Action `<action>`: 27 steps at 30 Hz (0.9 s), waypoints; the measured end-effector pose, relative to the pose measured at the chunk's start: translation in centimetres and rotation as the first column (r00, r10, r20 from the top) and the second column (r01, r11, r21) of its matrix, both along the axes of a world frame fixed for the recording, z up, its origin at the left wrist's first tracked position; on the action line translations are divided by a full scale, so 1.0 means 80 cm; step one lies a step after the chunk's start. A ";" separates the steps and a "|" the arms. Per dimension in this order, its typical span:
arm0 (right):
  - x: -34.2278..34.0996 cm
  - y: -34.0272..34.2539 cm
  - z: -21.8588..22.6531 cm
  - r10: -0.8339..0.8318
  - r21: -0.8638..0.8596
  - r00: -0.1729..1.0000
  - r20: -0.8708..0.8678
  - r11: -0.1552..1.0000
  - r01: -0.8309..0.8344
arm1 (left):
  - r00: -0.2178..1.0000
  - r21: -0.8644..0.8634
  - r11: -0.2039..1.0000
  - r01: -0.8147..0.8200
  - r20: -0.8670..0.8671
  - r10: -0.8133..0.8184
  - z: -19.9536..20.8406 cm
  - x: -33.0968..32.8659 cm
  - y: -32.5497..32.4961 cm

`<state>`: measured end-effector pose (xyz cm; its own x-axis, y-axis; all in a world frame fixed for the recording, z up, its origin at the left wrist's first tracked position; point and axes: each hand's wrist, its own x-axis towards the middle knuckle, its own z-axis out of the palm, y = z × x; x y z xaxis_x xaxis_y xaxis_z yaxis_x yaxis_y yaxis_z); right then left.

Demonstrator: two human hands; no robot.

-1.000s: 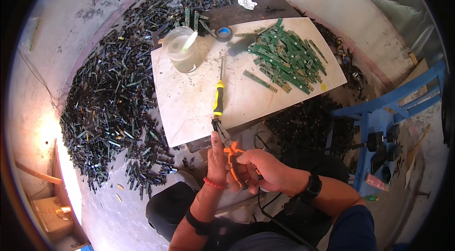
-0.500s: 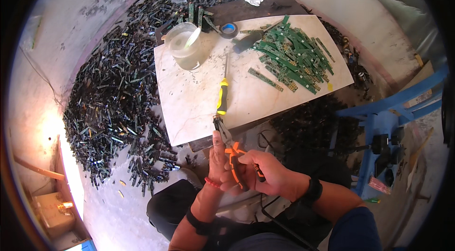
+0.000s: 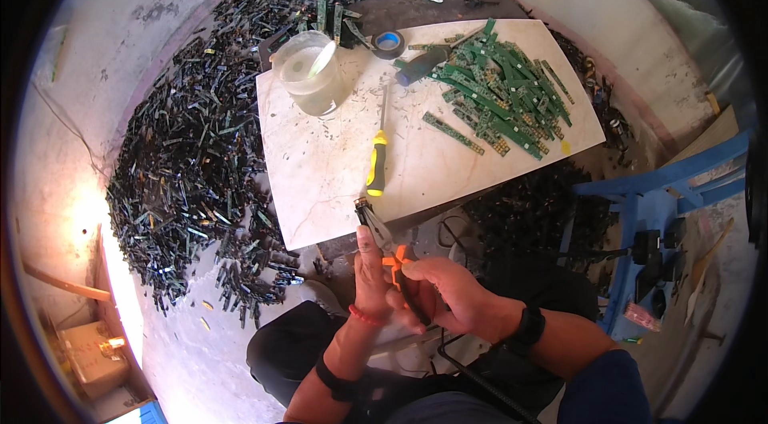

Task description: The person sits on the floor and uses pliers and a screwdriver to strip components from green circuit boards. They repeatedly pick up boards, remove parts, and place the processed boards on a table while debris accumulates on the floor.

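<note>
My right hand (image 3: 468, 296) is closed around a pair of pliers (image 3: 397, 258) with orange and black handles, in front of the table's near edge. The grey jaws of the pliers point away from me, up against a short dark strip (image 3: 364, 212) with a coppery end. Close beside the jaws, my left hand (image 3: 370, 276) has its index finger stretched along the strip, and its other fingers are partly hidden near the plier handles. Just beyond the strip lies a screwdriver (image 3: 376, 164) with a yellow and black handle.
On the white board (image 3: 320, 184) are a pile of green circuit strips (image 3: 504, 96), a clear tub (image 3: 308, 76), a roll of tape (image 3: 388, 43) and a dark-handled tool (image 3: 422, 66). A heap of dark strips (image 3: 192, 160) covers the floor left. A blue chair (image 3: 640, 208) stands right.
The plier handles, spread apart before, now look closer together, with one handle hidden in my right hand. The strip and jaws have shifted slightly left. The view has shifted a little.
</note>
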<state>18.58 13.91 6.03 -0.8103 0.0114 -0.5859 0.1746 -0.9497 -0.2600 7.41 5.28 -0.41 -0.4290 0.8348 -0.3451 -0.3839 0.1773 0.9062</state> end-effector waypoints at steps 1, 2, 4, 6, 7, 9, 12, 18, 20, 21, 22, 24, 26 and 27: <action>0.000 0.000 -0.002 0.006 0.016 1.000 0.002 1.000 -0.006 | 0.999 -0.034 0.999 -0.004 0.047 0.005 0.005 -0.001 0.002; 0.001 0.001 -0.003 0.011 0.031 1.000 0.004 0.999 -0.011 | 0.998 -0.057 0.998 -0.005 0.057 0.008 0.008 -0.002 0.005; 0.001 0.001 -0.006 0.027 0.058 1.000 0.007 0.998 -0.028 | 0.999 -0.095 0.995 -0.016 0.050 0.021 0.013 -0.003 0.007; 0.003 0.002 -0.006 0.042 0.084 0.999 0.008 0.996 -0.042 | 0.999 -0.114 0.992 -0.046 -0.014 0.044 0.015 0.001 0.009; 0.005 0.002 -0.006 0.048 0.128 0.999 -0.006 0.991 -0.047 | 0.997 -0.122 0.991 -0.059 -0.047 0.053 0.017 0.003 0.010; 0.009 0.000 -0.006 0.064 0.217 0.997 -0.034 0.975 -0.055 | 0.994 -0.152 0.984 -0.093 0.037 0.099 0.020 0.005 0.010; 0.014 -0.003 -0.004 0.088 0.209 0.995 -0.040 0.975 -0.078 | 0.991 -0.159 0.979 -0.129 0.018 0.134 0.020 0.010 0.003; 0.034 -0.039 -0.009 0.122 0.189 0.977 -0.177 0.978 -0.087 | 0.962 -0.031 0.981 -0.189 -0.205 0.179 0.026 0.024 -0.027; 0.043 -0.055 -0.014 0.152 0.223 0.962 -0.226 0.969 -0.101 | 0.966 -0.038 0.991 -0.129 -0.230 0.117 0.029 0.024 -0.045; 0.047 -0.063 -0.011 0.159 0.244 0.961 -0.225 0.964 -0.103 | 0.964 -0.041 0.993 -0.107 -0.249 0.093 0.033 0.026 -0.054; 0.052 -0.072 -0.007 0.167 0.265 0.960 -0.224 0.959 -0.105 | 0.961 -0.044 0.995 -0.085 -0.268 0.071 0.036 0.029 -0.062; 0.059 -0.095 -0.001 0.132 0.216 0.969 -0.207 0.973 -0.086 | 0.953 -0.036 0.998 -0.057 -0.300 0.044 0.038 0.034 -0.082; 0.069 -0.116 0.002 0.119 0.180 0.966 -0.231 0.981 -0.078 | 0.954 -0.043 0.998 -0.046 -0.298 0.031 0.038 0.044 -0.103; 0.077 -0.125 -0.002 0.116 0.167 0.958 -0.262 0.983 -0.074 | 0.960 -0.055 0.998 -0.043 -0.279 0.026 0.037 0.051 -0.114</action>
<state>24.73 3.87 5.87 -0.9395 -0.0005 -0.3425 0.1652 -0.8767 -0.4518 11.46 -3.82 2.53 -0.5436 0.7990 -0.2570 -0.1254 0.2254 0.9662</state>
